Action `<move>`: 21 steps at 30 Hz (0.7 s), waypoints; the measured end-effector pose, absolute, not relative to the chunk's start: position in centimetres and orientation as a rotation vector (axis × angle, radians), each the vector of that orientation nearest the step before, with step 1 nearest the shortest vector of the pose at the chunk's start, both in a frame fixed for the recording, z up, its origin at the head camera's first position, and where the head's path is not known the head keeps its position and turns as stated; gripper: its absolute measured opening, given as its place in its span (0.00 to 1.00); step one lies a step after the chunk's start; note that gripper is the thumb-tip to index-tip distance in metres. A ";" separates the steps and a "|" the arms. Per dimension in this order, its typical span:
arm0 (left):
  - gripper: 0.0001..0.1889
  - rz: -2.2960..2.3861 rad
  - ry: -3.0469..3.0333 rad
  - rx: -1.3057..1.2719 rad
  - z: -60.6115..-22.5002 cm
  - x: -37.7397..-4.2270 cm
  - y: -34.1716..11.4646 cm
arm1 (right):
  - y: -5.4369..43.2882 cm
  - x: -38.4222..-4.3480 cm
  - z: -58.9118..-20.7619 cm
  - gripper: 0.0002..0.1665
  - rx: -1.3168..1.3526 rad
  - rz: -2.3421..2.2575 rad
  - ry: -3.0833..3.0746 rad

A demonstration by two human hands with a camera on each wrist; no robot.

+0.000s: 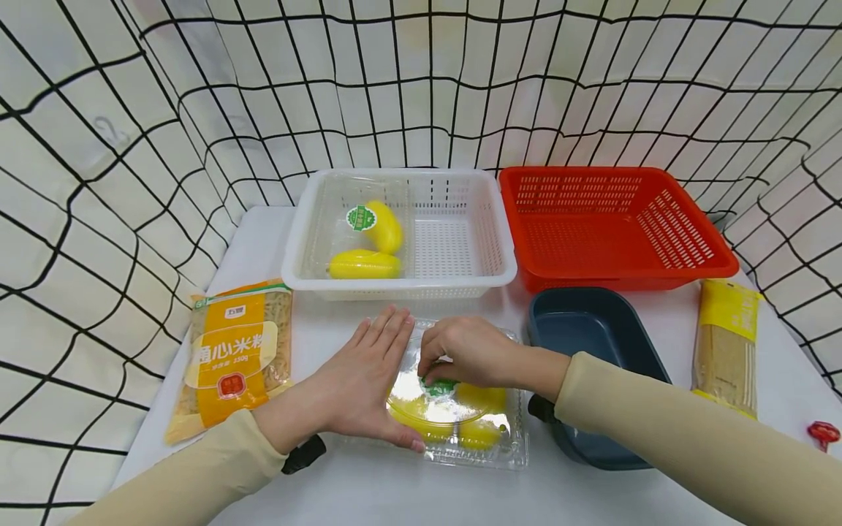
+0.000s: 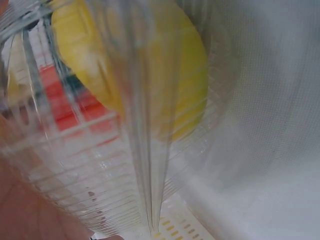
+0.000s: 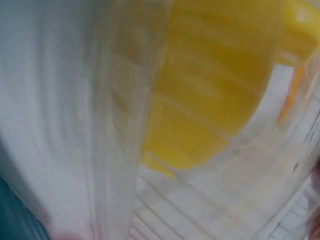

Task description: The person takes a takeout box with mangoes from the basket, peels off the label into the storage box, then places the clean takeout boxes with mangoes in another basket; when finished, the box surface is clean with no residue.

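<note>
A clear plastic box [image 1: 473, 456] with yellow mango-like fruits [image 1: 480, 435] inside lies on the white table before me. My left hand [image 1: 358, 380] rests flat along its left side, fingers straight, thumb spread over the front part of the lid. Fingers of my right hand [image 1: 470, 351] are curled, with thumb and fingertips pinching at the edge of a green round label [image 1: 438, 386] on the lid. Part of that label is hidden under the hand. Through the ribbed plastic wall, a yellow fruit [image 2: 185, 75] shows close in the left wrist view, another fruit [image 3: 210, 90] in the right.
Behind stands a white basket [image 1: 401, 285] holding a similar labelled box of yellow fruits [image 1: 365, 264], beside a red basket [image 1: 618, 276]. A dark blue tub [image 1: 585, 314] sits under my right forearm. Orange pasta bag [image 1: 233, 351] at left; yellow noodle pack [image 1: 726, 351] at right. Black netting surrounds the table.
</note>
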State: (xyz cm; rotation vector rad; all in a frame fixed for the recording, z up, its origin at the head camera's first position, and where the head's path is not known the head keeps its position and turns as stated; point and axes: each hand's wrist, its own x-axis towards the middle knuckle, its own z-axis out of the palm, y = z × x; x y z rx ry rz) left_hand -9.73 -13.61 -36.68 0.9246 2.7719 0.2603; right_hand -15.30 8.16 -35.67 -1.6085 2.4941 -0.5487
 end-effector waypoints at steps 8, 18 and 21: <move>0.78 0.260 2.768 0.918 -36.8 -9.8 -13.6 | 8.7 -14.6 -35.5 0.07 -1.845 -0.414 2.606; 0.78 0.244 2.773 0.922 -36.9 -9.9 -13.5 | 10.3 -14.2 -35.5 0.08 -1.916 -0.492 2.625; 0.78 0.238 2.776 0.921 -37.0 -9.9 -13.6 | 10.9 -14.1 -35.6 0.09 -1.912 -0.587 2.619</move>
